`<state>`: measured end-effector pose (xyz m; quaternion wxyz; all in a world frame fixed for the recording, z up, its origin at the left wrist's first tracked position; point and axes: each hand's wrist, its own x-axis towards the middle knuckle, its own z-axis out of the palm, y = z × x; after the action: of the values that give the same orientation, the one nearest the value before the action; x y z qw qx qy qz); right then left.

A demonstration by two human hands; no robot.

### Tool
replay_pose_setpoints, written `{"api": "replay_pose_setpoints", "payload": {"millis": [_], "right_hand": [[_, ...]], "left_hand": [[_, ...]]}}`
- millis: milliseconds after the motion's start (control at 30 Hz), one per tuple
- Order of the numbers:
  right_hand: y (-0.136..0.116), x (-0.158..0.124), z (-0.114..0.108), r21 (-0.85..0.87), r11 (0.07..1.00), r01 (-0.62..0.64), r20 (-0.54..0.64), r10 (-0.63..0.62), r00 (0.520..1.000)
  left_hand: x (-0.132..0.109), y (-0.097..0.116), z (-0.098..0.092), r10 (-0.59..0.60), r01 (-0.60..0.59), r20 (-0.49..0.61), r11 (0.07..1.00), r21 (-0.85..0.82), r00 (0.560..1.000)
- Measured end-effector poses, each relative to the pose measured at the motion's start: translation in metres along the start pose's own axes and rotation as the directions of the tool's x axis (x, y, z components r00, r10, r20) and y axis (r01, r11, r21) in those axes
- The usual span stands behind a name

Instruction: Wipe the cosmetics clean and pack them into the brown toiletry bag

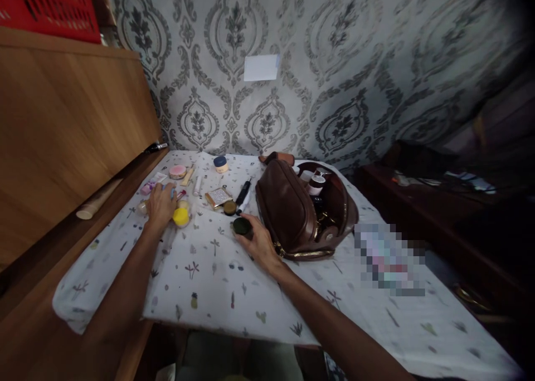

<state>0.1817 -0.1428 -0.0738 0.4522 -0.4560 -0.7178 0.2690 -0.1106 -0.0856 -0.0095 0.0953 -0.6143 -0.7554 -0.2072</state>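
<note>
Your R hand (259, 244) grips a dark-lidded jar (241, 226), prob. light, stiff & slick, best held round its sides; L hand (161, 205), nr yellow-topped container (181, 218), grasp unclear.

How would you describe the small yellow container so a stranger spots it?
Start at the big brown bag on the patterned white cloth. Go left across the cloth to the left hand; the small yellow container sits just beside it, on the bag's side. Its bright yellow sets it apart from the blue-lidded jar and pink round case farther back.
</note>
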Motion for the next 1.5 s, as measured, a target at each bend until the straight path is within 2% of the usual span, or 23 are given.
{"api": "replay_pose_setpoints", "payload": {"millis": [133,333,467,567,633,700,767,833,867,933,1033,1200,1333,1400,1500], "right_hand": [[0.005,0.001,0.001,-0.016,1.0,0.012,-0.028,-0.012,1.0],[0.007,0.002,0.002,-0.102,0.994,0.023,-0.102,-0.033,0.994],[-0.001,0.0,0.003,-0.151,0.988,-0.017,-0.142,-0.005,0.99],[-0.009,-0.002,0.0,-0.209,0.978,0.023,-0.146,-0.055,0.988],[-0.013,-0.004,-0.002,-0.235,0.968,0.084,-0.128,-0.116,0.985],[-0.016,-0.007,-0.002,-0.216,0.964,0.154,-0.047,-0.168,0.985],[-0.017,-0.011,-0.001,-0.166,0.959,0.228,0.113,-0.211,0.971],[-0.017,-0.013,0.001,-0.14,0.947,0.29,0.269,-0.245,0.931],[-0.018,-0.013,0.002,-0.145,0.941,0.306,0.304,-0.252,0.919],[-0.017,-0.011,0.003,-0.171,0.936,0.307,0.284,-0.251,0.925],[-0.016,-0.007,0.002,-0.171,0.949,0.264,0.219,-0.225,0.95],[-0.014,-0.005,-0.002,-0.08,0.98,0.179,0.225,-0.157,0.962],[-0.011,-0.003,0.0,0.121,0.993,0.011,0.18,-0.032,0.983],[-0.011,-0.001,0.003,0.311,0.945,-0.099,0.177,0.044,0.983],[-0.014,0.002,0.005,0.542,0.811,-0.221,0.239,0.103,0.965]], "left_hand": [[0.003,-0.007,0.002,-0.028,0.021,0.12,0.998,0.057,0.992],[0.005,-0.013,0.004,-0.081,0.046,0.275,0.99,0.133,0.958],[0.005,-0.011,0.002,-0.095,0.043,0.308,0.984,0.172,0.947],[0.003,-0.008,0.0,-0.093,0.038,0.315,0.984,0.177,0.945],[0.002,-0.006,-0.002,-0.093,0.042,0.301,0.984,0.171,0.949],[0.001,-0.003,-0.005,-0.09,0.05,0.254,0.986,0.157,0.963],[0.0,0.001,-0.008,-0.078,0.055,0.182,0.99,0.129,0.98],[-0.001,0.007,-0.012,-0.049,0.039,0.106,0.995,0.088,0.993],[-0.002,0.01,-0.013,-0.027,0.022,0.071,0.998,0.064,0.997],[-0.005,0.017,-0.015,0.029,-0.029,0.007,1.0,0.009,1.0],[-0.012,0.028,-0.016,0.122,-0.126,-0.058,0.989,-0.073,0.991],[-0.03,0.051,-0.018,0.258,-0.276,-0.104,0.934,-0.228,0.96],[-0.051,0.073,-0.016,0.39,-0.397,-0.096,0.845,-0.358,0.916],[-0.063,0.083,-0.013,0.446,-0.438,-0.076,0.807,-0.396,0.892],[-0.076,0.092,-0.005,0.521,-0.479,-0.016,0.771,-0.419,0.853]]}}
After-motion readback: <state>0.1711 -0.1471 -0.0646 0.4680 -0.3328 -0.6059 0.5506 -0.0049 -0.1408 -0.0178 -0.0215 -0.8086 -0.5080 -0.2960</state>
